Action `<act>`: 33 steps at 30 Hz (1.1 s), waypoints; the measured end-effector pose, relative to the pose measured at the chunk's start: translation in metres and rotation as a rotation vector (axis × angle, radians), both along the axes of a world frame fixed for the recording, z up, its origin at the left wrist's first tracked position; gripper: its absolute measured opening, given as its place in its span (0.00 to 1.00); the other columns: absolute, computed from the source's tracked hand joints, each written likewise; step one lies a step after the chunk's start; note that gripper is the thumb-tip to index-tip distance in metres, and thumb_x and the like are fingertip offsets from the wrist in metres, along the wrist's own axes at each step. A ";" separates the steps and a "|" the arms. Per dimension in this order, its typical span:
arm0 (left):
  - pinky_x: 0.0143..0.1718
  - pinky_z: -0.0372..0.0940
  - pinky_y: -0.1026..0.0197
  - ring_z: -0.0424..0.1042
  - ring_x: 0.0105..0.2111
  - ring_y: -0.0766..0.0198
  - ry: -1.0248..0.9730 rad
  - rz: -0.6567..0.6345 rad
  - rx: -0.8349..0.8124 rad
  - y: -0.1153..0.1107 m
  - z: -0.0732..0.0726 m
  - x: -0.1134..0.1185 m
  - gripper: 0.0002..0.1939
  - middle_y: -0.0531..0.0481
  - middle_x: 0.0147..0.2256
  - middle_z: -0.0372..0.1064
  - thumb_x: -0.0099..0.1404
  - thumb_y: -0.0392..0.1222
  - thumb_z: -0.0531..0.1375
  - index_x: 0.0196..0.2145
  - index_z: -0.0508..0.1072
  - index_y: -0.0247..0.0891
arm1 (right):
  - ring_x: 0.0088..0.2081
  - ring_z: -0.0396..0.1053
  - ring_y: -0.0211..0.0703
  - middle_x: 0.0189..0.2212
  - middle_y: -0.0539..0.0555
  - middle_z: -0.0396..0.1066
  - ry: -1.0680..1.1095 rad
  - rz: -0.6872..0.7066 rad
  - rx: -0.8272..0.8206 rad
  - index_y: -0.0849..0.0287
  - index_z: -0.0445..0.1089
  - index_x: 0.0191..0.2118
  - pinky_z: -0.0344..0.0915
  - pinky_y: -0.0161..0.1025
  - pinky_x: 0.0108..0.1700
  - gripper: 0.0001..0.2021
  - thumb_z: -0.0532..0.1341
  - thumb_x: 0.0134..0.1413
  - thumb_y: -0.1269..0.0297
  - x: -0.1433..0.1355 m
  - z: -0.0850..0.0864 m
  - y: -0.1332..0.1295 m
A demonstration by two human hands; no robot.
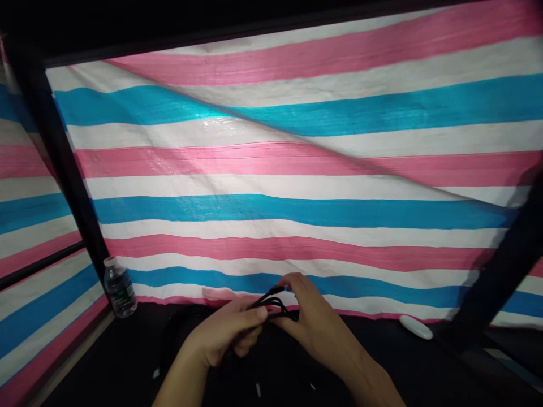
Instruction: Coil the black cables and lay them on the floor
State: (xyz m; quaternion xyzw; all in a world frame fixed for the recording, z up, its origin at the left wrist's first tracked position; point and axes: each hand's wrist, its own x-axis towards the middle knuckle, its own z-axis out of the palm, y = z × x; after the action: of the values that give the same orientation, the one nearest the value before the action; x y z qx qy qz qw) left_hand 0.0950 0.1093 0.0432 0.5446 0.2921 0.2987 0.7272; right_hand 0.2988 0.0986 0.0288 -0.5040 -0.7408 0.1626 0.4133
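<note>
A black cable [278, 304], gathered in several loops, is held up between my two hands above the dark table. My left hand [231, 328] is closed on the loops, its thumb pressed across them. On the other side, my right hand [307, 308] curves round the cable, with the thumb below and the fingers at the top near what looks like a cable end. The right fingertips are partly hidden behind the loops. Below the hands the table surface is very dark, and I cannot make out whether more cable lies there.
A clear plastic bottle [120, 288] with a white cap stands at the back left corner. To the right lies a white oval object [416, 327]. Small white scraps [258, 389] lie near the front. Behind hangs a striped sheet [271, 212] between dark posts [70, 152].
</note>
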 end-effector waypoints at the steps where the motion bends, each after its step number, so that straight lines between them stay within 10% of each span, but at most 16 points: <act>1: 0.19 0.38 0.64 0.43 0.17 0.72 0.049 -0.013 0.048 -0.001 0.001 0.000 0.20 0.62 0.18 0.50 0.55 0.58 0.69 0.33 0.73 0.38 | 0.51 0.66 0.58 0.47 0.57 0.71 0.003 -0.013 -0.059 0.52 0.69 0.46 0.66 0.51 0.49 0.16 0.68 0.50 0.63 0.002 0.000 0.000; 9: 0.21 0.45 0.64 0.53 0.19 0.69 0.272 0.047 0.095 -0.005 0.000 0.003 0.10 0.54 0.19 0.60 0.57 0.39 0.59 0.19 0.70 0.38 | 0.53 0.70 0.59 0.53 0.58 0.72 0.239 0.069 -0.312 0.50 0.70 0.56 0.65 0.53 0.55 0.30 0.73 0.45 0.57 0.005 -0.009 0.001; 15: 0.18 0.46 0.67 0.43 0.17 0.73 -0.159 0.263 0.052 0.005 0.003 0.001 0.23 0.63 0.17 0.43 0.61 0.46 0.63 0.17 0.54 0.41 | 0.48 0.73 0.55 0.52 0.62 0.70 0.539 -0.096 -0.281 0.55 0.56 0.65 0.70 0.52 0.49 0.44 0.71 0.46 0.45 -0.006 -0.025 0.021; 21: 0.12 0.36 0.70 0.32 0.14 0.76 -0.638 0.522 -0.039 0.016 0.007 -0.002 0.27 0.65 0.17 0.39 0.60 0.46 0.67 0.21 0.50 0.41 | 0.42 0.74 0.50 0.40 0.54 0.78 0.127 0.288 -0.394 0.53 0.78 0.43 0.67 0.42 0.43 0.14 0.69 0.53 0.53 -0.009 -0.013 -0.001; 26: 0.12 0.39 0.72 0.31 0.14 0.77 -0.641 0.440 -0.062 0.018 0.009 -0.021 0.23 0.65 0.18 0.41 0.63 0.43 0.65 0.23 0.53 0.40 | 0.24 0.67 0.38 0.23 0.48 0.71 0.139 0.441 -0.595 0.55 0.76 0.35 0.60 0.34 0.26 0.09 0.63 0.60 0.56 0.004 0.003 -0.010; 33: 0.13 0.41 0.73 0.30 0.14 0.79 -0.548 0.088 -0.220 0.020 0.002 -0.023 0.24 0.66 0.16 0.40 0.64 0.49 0.65 0.23 0.55 0.39 | 0.21 0.57 0.35 0.18 0.44 0.62 0.734 0.189 -0.464 0.57 0.69 0.33 0.54 0.34 0.24 0.18 0.72 0.48 0.49 0.006 -0.001 0.007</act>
State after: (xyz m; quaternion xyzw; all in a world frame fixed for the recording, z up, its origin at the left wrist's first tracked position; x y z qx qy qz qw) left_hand 0.0721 0.1289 0.0456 0.3481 0.1390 0.4325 0.8200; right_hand 0.3045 0.1059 0.0282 -0.4223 -0.5317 0.5297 0.5083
